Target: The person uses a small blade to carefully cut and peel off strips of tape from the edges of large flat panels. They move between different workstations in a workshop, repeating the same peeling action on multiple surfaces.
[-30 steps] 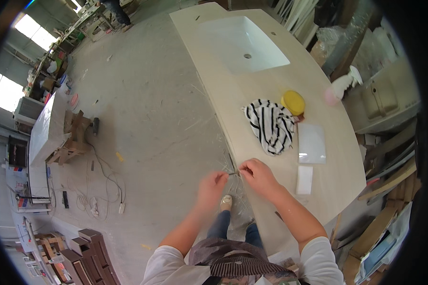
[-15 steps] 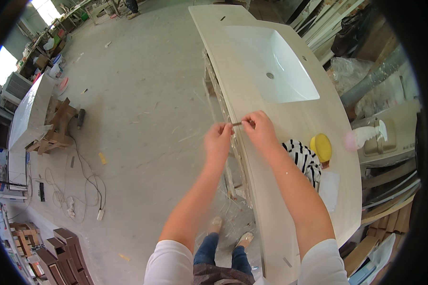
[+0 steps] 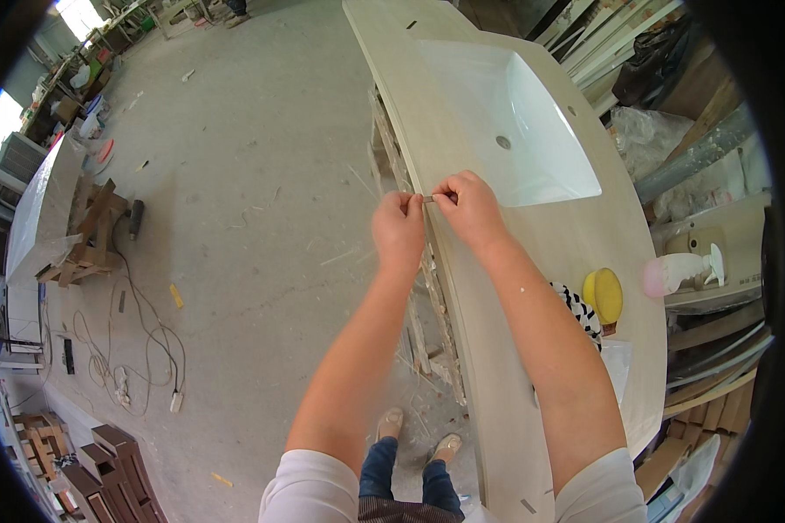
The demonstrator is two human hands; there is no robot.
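Observation:
My left hand point(image 3: 399, 231) and my right hand point(image 3: 468, 207) pinch a short, thin dark strip point(image 3: 428, 199) between them. They are at the left edge of a beige countertop point(image 3: 475, 322), just below its white sink basin point(image 3: 532, 105). The strip spans the small gap between my fingertips, lying across the edge; its exact kind is too small to make out. My right forearm passes over the countertop and partly hides a black-and-white cloth point(image 3: 576, 307). Beside the cloth sits a round yellow pad point(image 3: 603, 295).
A spray bottle point(image 3: 682, 270) with a white head stands past the right edge. A rough wooden frame point(image 3: 436, 331) supports the countertop. Cables point(image 3: 113, 375) coil on the floor at left, near a wrapped white block point(image 3: 48, 209) on a wooden stand point(image 3: 96, 231). Boards and pipes crowd the right.
Both hands have moved a little farther along the countertop edge, closer to the sink, still pinching the strip. The view has shifted slightly, and my right forearm now hides more of the cloth.

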